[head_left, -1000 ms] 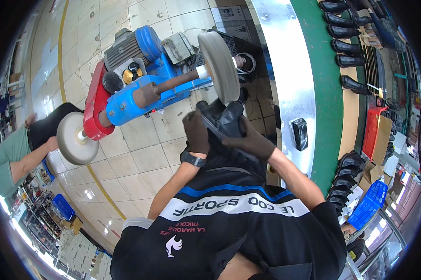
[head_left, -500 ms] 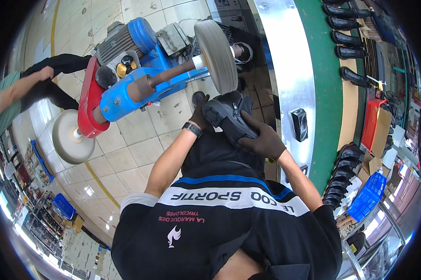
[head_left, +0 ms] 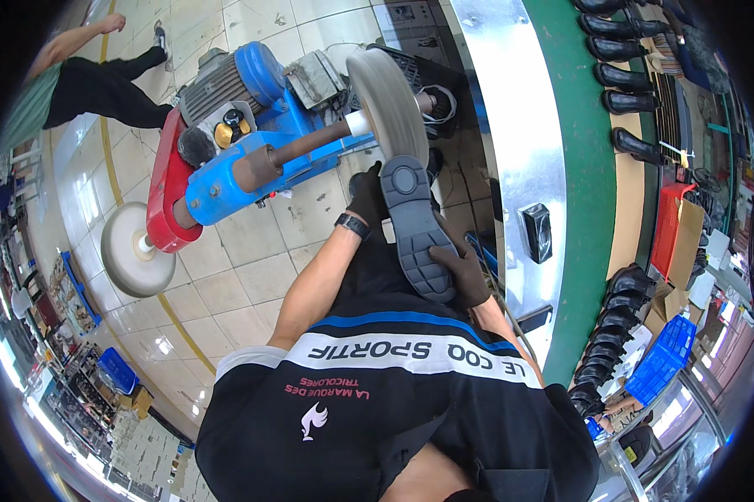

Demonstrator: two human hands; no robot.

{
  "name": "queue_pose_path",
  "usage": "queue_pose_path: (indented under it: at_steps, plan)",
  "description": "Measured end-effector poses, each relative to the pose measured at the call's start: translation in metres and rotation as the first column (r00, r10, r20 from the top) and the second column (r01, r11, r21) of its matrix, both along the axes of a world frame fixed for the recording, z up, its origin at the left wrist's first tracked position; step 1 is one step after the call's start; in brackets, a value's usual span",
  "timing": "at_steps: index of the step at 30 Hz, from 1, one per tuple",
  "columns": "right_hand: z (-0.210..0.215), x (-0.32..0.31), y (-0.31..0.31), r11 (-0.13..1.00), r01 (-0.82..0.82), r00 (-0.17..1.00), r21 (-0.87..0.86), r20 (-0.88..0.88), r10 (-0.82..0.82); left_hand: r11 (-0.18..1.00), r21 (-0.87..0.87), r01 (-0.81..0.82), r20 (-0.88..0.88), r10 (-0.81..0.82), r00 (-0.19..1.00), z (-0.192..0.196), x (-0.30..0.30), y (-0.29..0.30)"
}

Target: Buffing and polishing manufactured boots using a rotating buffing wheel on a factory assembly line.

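A black boot (head_left: 419, 230) is held in front of my body with its ridged sole turned up, heel end away from me and toe toward me. My left hand (head_left: 367, 194), in a dark glove, grips it by the left side near the heel. My right hand (head_left: 463, 266), gloved in brown, is closed on the toe end, with its thumb on the sole. Just beyond the heel is the large grey buffing wheel (head_left: 387, 92); the boot overlaps its lower edge, and I cannot tell whether they touch. The boot's upper is mostly hidden beneath the sole.
The blue polishing machine (head_left: 226, 184) stands ahead to the left, with a second pale wheel (head_left: 138, 249) on its near end. A metal-edged green bench (head_left: 584, 209) runs along my right, bearing a black wrapped block (head_left: 537, 233) and several black boots. Another person (head_left: 88, 84) is at far left.
The boot has turned from its side so the sole faces up, heel toward the wheel. My right hand has moved nearer my body. The other person has shifted and stretched out an arm.
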State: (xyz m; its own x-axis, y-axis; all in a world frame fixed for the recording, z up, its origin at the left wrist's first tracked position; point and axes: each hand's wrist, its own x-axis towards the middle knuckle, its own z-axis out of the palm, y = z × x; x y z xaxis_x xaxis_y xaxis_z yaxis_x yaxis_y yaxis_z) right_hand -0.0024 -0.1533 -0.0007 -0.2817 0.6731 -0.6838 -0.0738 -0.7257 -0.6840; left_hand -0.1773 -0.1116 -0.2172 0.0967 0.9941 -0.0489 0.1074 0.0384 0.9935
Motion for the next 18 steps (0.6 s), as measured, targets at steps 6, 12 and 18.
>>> queue_pose_path:
  at_steps: [6,12,18]
  plan:
    - [-0.009,0.015,-0.013,0.881,0.203,0.827,-0.427,-0.408,-0.388,0.949,0.096,0.302,-0.796,-0.109,0.596,0.052,-0.013,0.001]
    - [-0.050,0.025,-0.003,0.916,0.152,0.839,-0.372,-0.441,-0.318,0.958,0.041,0.285,-0.241,-0.267,0.933,0.009,-0.024,-0.001]
    - [-0.059,0.037,0.021,0.956,0.293,0.955,-0.006,0.036,-0.293,0.705,-0.476,0.526,0.876,0.327,0.355,0.061,0.004,0.028]
